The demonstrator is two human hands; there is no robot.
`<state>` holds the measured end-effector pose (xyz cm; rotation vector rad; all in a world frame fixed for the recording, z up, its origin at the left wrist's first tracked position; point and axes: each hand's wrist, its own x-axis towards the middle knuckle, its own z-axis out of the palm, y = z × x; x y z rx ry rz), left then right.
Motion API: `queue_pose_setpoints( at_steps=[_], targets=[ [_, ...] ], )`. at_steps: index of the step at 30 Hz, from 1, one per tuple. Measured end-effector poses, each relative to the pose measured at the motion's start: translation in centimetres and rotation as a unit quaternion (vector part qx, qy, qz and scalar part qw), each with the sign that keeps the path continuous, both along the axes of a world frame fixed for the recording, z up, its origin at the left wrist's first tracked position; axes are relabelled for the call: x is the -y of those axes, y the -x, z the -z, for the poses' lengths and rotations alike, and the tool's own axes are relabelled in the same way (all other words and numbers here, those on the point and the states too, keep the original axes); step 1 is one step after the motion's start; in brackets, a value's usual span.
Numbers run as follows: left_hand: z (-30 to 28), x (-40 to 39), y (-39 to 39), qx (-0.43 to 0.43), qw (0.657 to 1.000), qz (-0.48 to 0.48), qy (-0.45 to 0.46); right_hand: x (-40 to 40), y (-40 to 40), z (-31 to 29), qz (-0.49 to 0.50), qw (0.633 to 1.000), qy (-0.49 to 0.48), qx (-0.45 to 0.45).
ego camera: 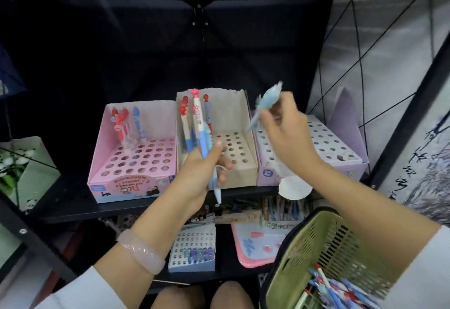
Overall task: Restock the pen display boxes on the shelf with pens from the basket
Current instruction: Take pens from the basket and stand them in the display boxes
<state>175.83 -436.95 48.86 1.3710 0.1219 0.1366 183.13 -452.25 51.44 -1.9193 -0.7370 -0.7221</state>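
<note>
Two hands are holding pens in front of three display boxes on a shelf.

Nearest, at lower right, the green basket is holding loose pens. Farther in, the left hand is gripping a bunch of pens, while the right hand is pinching a blurred blue pen. Beyond them are sitting the pink box, the beige box and the lilac box, the pink one on the left.

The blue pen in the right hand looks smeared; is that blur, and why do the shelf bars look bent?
Head view: the light blue pen in the right hand is motion-blurred; the left hand and its pens are sharper; the wide-angle lens bows the shelf frame; the shelf back is dark.
</note>
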Motion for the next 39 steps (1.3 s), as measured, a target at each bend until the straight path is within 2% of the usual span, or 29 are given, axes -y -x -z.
queue_pose_setpoints(
  at_steps=[3, 6, 11, 15, 19, 24, 31, 34, 36, 39],
  targets=[
    [-0.1, 0.8, -1.0, -0.005, 1.0, 0.026, 0.0, 2.4, -4.0, -1.4, 0.08, 0.994, -0.046, -0.053],
    [-0.2, 1.6, -1.8, 0.009, 1.0, 0.029, -0.003, 3.6, -7.8, -1.2, 0.103, 0.979, -0.083, -0.154],
    [0.0, 2.1, -3.0, 0.037, 0.999, 0.002, -0.019, 2.5, -11.5, -0.3, 0.117, 0.968, -0.055, -0.214],
    [-0.1, 1.4, -3.4, 0.051, 0.998, -0.011, -0.038, 2.1, -12.8, 0.1, 0.126, 0.969, 0.008, -0.214],
    [0.0, 0.9, -3.9, 0.051, 0.998, -0.011, -0.031, 1.9, -13.6, 0.0, 0.141, 0.97, 0.098, -0.174],
    [0.2, 0.7, -4.3, 0.056, 0.998, -0.004, -0.035, 1.2, -14.3, 2.0, 0.121, 0.94, 0.221, -0.23],
    [0.3, 0.9, -4.3, 0.052, 0.997, 0.017, -0.059, 1.8, -14.1, 1.9, 0.121, 0.94, 0.192, -0.254],
    [0.1, 1.3, -4.4, 0.061, 0.996, 0.028, -0.057, 1.9, -12.2, 0.7, 0.157, 0.966, 0.087, -0.186],
    [0.1, 1.6, -4.4, 0.072, 0.995, 0.033, -0.058, 1.5, -10.1, -0.4, 0.07, 0.978, 0.023, -0.194],
    [0.1, 2.3, -4.5, 0.079, 0.995, 0.035, -0.058, 0.4, -6.6, -1.2, -0.113, 0.944, 0.022, -0.309]
  ],
)
